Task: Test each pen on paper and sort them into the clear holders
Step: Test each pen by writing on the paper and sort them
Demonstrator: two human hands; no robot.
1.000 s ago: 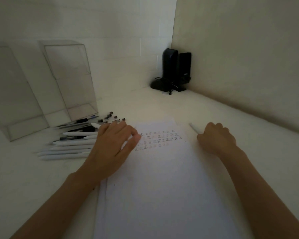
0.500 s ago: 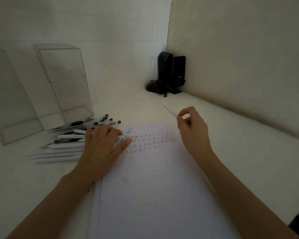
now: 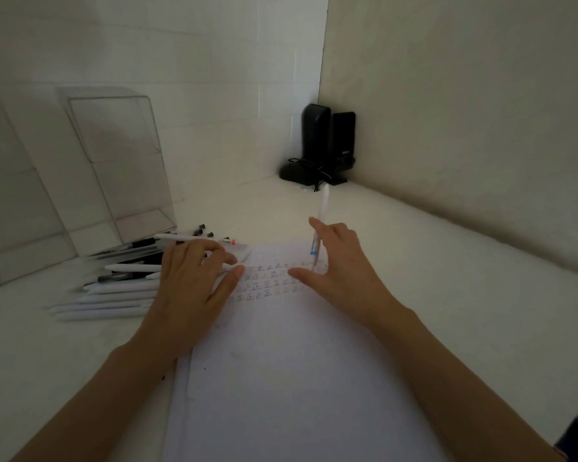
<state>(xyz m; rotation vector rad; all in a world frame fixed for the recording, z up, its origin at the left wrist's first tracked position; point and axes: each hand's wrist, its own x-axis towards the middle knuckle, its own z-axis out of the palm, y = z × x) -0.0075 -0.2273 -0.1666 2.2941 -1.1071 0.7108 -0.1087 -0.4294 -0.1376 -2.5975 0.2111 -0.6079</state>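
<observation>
Slim white pen [image 3: 321,211] now upright in grip of right hand [image 3: 342,265], left hand [image 3: 191,281] flat on paper [image 3: 281,378]

Rows of 正 (handwritten) on the paper [image 3: 281,378]

One wide-angle camera sits on the person's head and looks forward and down along both forearms onto the white desk [image 3: 447,295] — near enough that the left hand [image 3: 194,285] and the right hand [image 3: 344,271], gripping a pen [image 3: 323,205], fall mid-frame over the paper [image 3: 297,378]. It faces the corner of the walls, where black speakers [image 3: 326,141] stand farthest off, and takes in the clear holders [image 3: 114,161] at far left — edges bow with the wide lens.
</observation>
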